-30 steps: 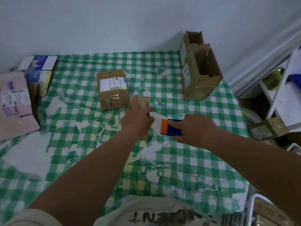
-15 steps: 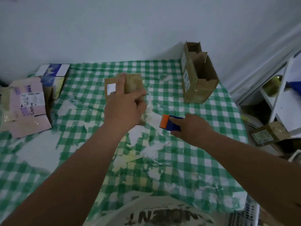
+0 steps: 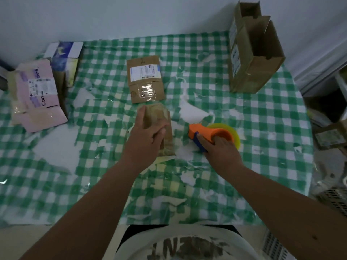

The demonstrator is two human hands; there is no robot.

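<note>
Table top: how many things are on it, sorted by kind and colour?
Brown cardboard boxes: 3
Pink box: 1
Blue-and-white box: 1
Tape dispenser: 1
Total: 6

The counter (image 3: 262,128) is showing green-and-white check, white patches.
The tape dispenser (image 3: 210,133) is showing orange, blue grip, yellow disc; parcel (image 3: 161,117) and labelled box (image 3: 144,79) are reading brown; flattened box (image 3: 37,94) is reading pink.

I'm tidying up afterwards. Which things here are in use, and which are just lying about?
In use: small brown parcel, held by left hand; tape dispenser in right hand.
Lying about: labelled box; open tall box; pink box; blue-white box.
</note>
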